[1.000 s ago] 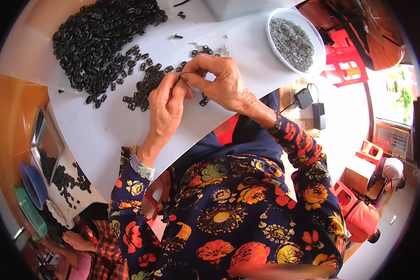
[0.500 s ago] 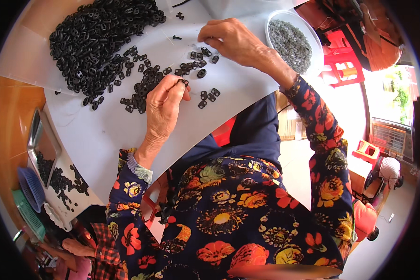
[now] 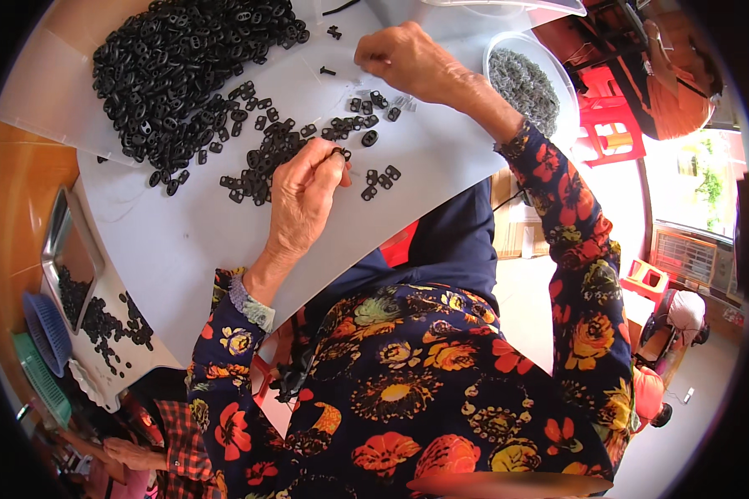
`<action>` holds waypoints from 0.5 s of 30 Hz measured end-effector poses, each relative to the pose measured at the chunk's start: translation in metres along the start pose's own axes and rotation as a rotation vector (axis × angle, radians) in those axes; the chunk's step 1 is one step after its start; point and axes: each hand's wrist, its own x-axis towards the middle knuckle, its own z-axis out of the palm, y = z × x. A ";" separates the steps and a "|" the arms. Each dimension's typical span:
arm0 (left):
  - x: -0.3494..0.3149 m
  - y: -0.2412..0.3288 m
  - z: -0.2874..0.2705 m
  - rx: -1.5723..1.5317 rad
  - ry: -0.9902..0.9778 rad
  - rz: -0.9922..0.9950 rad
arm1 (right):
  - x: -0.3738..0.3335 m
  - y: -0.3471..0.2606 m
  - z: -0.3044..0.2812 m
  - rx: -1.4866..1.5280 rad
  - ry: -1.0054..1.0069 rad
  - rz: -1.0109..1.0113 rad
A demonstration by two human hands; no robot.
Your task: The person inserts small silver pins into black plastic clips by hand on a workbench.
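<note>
My left hand (image 3: 306, 193) is closed in a pinch on a small black two-holed piece (image 3: 341, 154), held just above the grey-white table. Under and beside it lie loose black two-holed pieces (image 3: 279, 150) in a scattered cluster, with a smaller group (image 3: 380, 181) nearer the table's front edge. Farther off, my right hand (image 3: 408, 60) hovers with its fingers curled together; whether anything is pinched in them is hidden. Below that hand are a few small clear-grey bits (image 3: 403, 103) and several more black pieces. A small black pin-like part (image 3: 328, 71) lies left of it.
A large heap of black pieces (image 3: 183, 75) spills from a clear plastic bin at the far left. A round tub (image 3: 520, 87) of grey wiry bits stands at right, near red stools (image 3: 612, 125). At left are a metal tray (image 3: 81, 249) and baskets (image 3: 46, 333); another person's hand (image 3: 133, 455) is below.
The view has shifted slightly. My right hand has drawn a little away from the black pieces, and clear-grey bits show below it. My left hand keeps its pinch.
</note>
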 end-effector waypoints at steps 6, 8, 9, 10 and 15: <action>-0.001 0.001 0.001 -0.015 0.007 0.006 | 0.009 -0.005 0.009 -0.110 -0.091 -0.109; -0.001 0.001 0.001 -0.016 0.000 0.005 | 0.011 -0.011 0.009 -0.139 -0.103 -0.092; -0.001 0.000 0.001 -0.016 -0.001 0.006 | 0.011 -0.012 0.009 -0.168 -0.117 -0.076; -0.001 -0.001 0.000 -0.017 -0.008 0.012 | 0.011 -0.009 0.010 -0.169 -0.115 -0.075; 0.000 0.001 0.001 -0.031 -0.027 0.014 | 0.016 0.000 0.006 -0.101 -0.121 -0.185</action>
